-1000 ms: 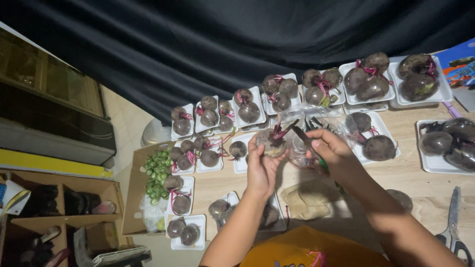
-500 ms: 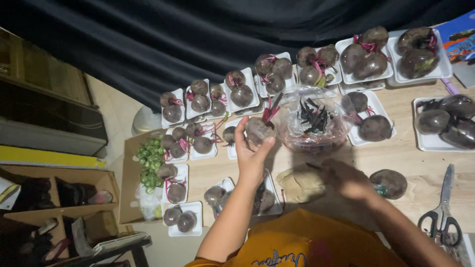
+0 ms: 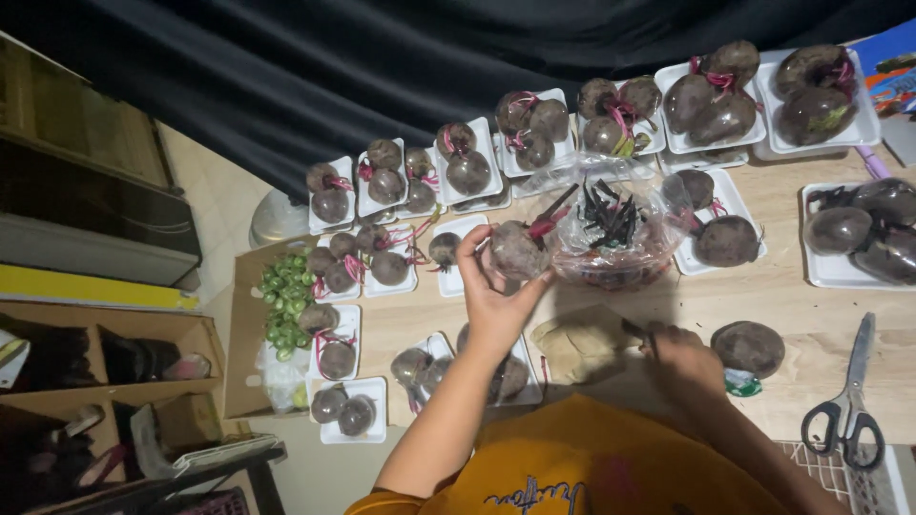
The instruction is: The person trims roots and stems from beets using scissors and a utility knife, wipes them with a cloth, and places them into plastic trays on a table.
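Observation:
My left hand holds a dark purple beetroot with a short pink stem, lifted above the wooden table. Just right of it stands a clear plastic bag with cut dark stems and scraps inside. My right hand is low near the table's front edge, closed around a small dark tool whose tip pokes out to the left. A folded brownish cloth lies between my hands. A loose beetroot rests right of my right hand.
Many white foam trays with beetroots cover the table's far and left parts. Scissors lie at the right front. A cardboard box with small green fruits sits at the left. A dark curtain hangs behind, shelves at far left.
My right hand has drawn back from the plastic bag to the table's near edge. My left hand has kept the beetroot raised beside the bag.

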